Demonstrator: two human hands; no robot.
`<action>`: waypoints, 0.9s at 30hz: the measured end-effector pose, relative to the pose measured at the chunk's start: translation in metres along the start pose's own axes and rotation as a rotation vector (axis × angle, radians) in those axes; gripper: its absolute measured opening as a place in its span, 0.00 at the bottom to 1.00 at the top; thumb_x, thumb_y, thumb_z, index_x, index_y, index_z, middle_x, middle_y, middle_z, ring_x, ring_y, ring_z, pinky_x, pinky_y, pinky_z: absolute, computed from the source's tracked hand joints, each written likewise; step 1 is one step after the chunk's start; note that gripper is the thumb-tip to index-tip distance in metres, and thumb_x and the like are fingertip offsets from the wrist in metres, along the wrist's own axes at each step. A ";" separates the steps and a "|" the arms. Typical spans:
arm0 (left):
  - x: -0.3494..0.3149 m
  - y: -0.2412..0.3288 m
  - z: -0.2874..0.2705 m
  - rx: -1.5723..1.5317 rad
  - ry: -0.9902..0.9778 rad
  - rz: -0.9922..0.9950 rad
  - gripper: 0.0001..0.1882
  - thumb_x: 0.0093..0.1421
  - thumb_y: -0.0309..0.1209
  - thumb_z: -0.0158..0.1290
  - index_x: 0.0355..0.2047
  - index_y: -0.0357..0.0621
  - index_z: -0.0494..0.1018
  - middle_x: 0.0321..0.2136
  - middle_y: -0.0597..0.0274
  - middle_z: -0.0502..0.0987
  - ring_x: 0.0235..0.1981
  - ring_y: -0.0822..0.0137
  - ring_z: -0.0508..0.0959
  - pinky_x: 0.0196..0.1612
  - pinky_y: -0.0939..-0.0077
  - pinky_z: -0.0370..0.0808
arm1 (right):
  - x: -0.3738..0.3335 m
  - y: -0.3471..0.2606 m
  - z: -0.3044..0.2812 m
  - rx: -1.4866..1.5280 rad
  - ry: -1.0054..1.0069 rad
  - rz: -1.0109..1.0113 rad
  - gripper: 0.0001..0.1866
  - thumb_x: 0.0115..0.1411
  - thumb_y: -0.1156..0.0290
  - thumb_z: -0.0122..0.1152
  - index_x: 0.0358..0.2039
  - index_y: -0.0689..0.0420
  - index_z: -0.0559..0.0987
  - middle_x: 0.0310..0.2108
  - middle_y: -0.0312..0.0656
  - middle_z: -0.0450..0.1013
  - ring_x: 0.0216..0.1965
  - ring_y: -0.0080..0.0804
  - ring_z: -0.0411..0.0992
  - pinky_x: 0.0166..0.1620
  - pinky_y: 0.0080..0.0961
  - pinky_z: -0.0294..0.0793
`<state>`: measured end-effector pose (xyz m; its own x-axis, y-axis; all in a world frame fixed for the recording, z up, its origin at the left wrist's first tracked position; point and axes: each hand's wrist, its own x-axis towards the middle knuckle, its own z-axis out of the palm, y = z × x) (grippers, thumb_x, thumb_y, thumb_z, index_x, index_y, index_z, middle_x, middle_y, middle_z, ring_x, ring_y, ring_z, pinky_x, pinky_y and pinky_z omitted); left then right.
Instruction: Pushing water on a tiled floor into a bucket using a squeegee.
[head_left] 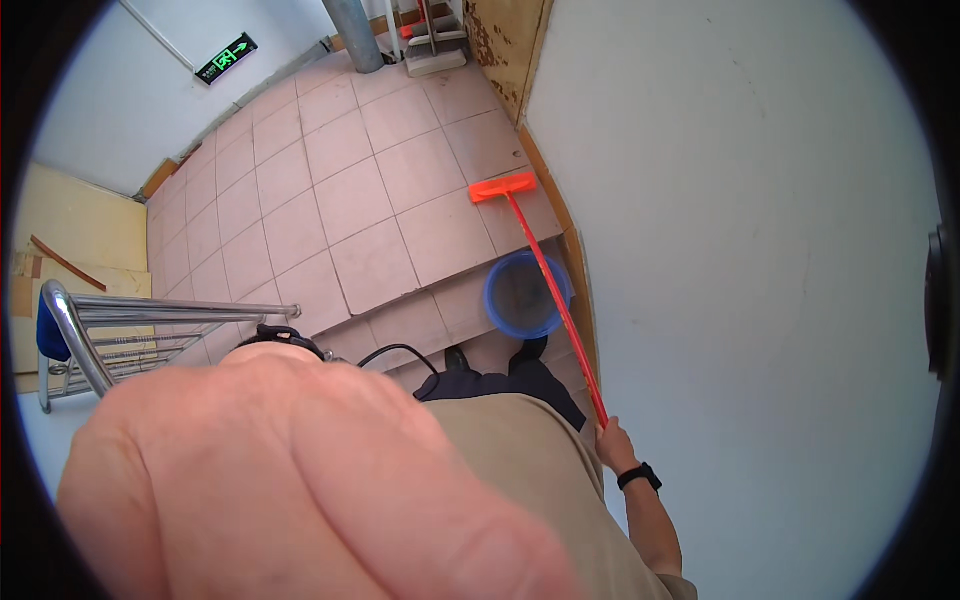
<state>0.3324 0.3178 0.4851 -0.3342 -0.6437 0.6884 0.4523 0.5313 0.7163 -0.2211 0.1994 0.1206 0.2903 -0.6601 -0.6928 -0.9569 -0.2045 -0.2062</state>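
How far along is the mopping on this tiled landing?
Done: no wet streaks show on the tiled floor, so I cannot tell. In hand: the right hand grips the red mop, its head flat on the landing by the wall. Left: probably most tiles; the blue bucket stands on the step.

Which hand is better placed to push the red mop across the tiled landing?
The right hand: it already grips the end of the long red-handled flat mop, whose head rests on the tiles beside the blue plastic bucket. The left hand is close to the camera, off the mop.

Pinkish tiled floor (pixel 330 200), pale walls (pixel 720 250)
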 end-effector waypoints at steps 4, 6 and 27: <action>0.036 -0.025 -0.018 -0.052 -0.072 0.003 0.12 0.63 0.29 0.53 0.46 0.39 0.74 0.38 0.54 0.79 0.39 0.59 0.80 0.41 0.66 0.81 | -0.037 0.020 0.006 -0.024 -0.008 0.089 0.19 0.68 0.57 0.49 0.43 0.64 0.65 0.32 0.66 0.76 0.36 0.66 0.75 0.40 0.56 0.75; 0.040 -0.034 -0.015 -0.067 -0.085 0.003 0.12 0.63 0.29 0.53 0.46 0.40 0.74 0.38 0.53 0.79 0.39 0.59 0.80 0.41 0.65 0.81 | -0.053 0.031 0.010 -0.046 -0.009 0.069 0.19 0.68 0.58 0.49 0.42 0.63 0.65 0.31 0.65 0.76 0.36 0.66 0.75 0.39 0.56 0.75; -0.290 -0.169 0.160 -0.377 0.604 -1.719 0.28 0.62 0.49 0.54 0.59 0.50 0.68 0.38 0.72 0.75 0.36 0.77 0.73 0.36 0.80 0.73 | 0.058 -0.057 -0.011 0.100 -0.025 -0.047 0.19 0.69 0.60 0.49 0.43 0.66 0.67 0.37 0.67 0.75 0.42 0.67 0.74 0.45 0.53 0.74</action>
<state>0.2205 0.5030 0.1820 -0.3023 -0.4037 -0.8635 0.1438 -0.9148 0.3774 -0.1493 0.1649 0.1000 0.3356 -0.6328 -0.6979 -0.9385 -0.1604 -0.3058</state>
